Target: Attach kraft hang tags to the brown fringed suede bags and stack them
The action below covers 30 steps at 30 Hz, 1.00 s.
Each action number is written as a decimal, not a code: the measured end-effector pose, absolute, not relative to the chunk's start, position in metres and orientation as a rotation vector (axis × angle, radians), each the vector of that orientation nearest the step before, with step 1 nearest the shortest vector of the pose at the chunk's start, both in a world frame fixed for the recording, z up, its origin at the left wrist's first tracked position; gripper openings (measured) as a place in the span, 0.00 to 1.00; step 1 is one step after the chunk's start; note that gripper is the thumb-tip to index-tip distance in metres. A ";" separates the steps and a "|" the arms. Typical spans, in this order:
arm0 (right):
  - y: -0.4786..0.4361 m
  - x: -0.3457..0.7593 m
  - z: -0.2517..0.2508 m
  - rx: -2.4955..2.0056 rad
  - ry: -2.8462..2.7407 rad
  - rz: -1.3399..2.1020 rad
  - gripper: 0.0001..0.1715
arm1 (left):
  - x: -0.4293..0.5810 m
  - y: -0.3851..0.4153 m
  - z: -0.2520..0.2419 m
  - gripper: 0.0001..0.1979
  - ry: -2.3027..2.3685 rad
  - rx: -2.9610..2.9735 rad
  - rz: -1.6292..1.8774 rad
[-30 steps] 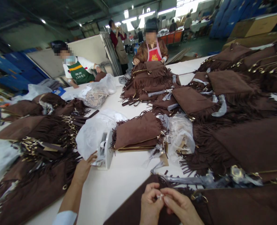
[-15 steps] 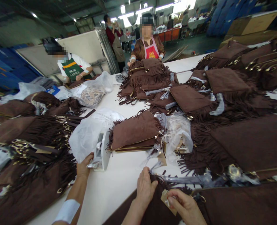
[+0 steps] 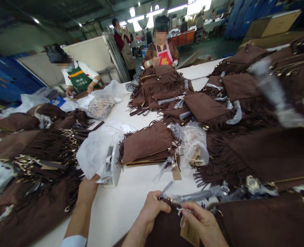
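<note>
Evidently both of the person's hands were at work on a dark brown bag (image 3: pixel 163 228) lying on the near edge of the worktop (image 3: pixel 107 216), around the middle of the scene. The left hand (image 3: pixel 150 211) was closed on the bag's far edge, its thumb pressed on top. The right hand (image 3: pixel 204 221) pinched a thin white string (image 3: pixel 181 211) between thumb and fingers, and a tan tag (image 3: pixel 190 234) hung beneath it against the bag. A strap wrapped in plastic (image 3: pixel 199 196) ran just beyond these hands, towards the right, and another brown bag (image 3: pixel 265 221) lay beside the right hand.

To the left, a co-worker's hand (image 3: pixel 88 190) reached in at a white tape dispenser (image 3: pixel 112 168); its grip could not be told. Past that stood a short stack of fringed bags (image 3: pixel 148 145), with a plastic sack (image 3: pixel 195 151) just to its right. More brown bags were heaped on the left (image 3: pixel 30 212). At the far side, one person in a green apron (image 3: pixel 80 78) and another in a red apron (image 3: pixel 165 59) were at the worktop. A wrapped object (image 3: pixel 280 96) showed blurred on the right.
</note>
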State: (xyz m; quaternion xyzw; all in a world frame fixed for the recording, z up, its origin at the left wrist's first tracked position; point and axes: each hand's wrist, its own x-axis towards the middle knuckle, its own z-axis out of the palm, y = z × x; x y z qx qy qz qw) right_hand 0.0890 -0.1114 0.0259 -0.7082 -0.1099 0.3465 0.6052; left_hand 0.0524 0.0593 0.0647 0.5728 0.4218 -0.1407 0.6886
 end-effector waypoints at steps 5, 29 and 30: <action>-0.109 0.088 0.037 -1.692 -0.293 0.720 0.14 | 0.041 0.057 0.075 0.13 0.916 1.206 -0.284; -0.093 0.083 0.040 -1.752 -0.518 0.401 0.10 | 0.029 0.042 0.087 0.12 0.857 1.190 -0.194; -0.092 0.083 0.039 -1.747 -0.522 0.372 0.10 | 0.029 0.042 0.087 0.12 0.852 1.192 -0.196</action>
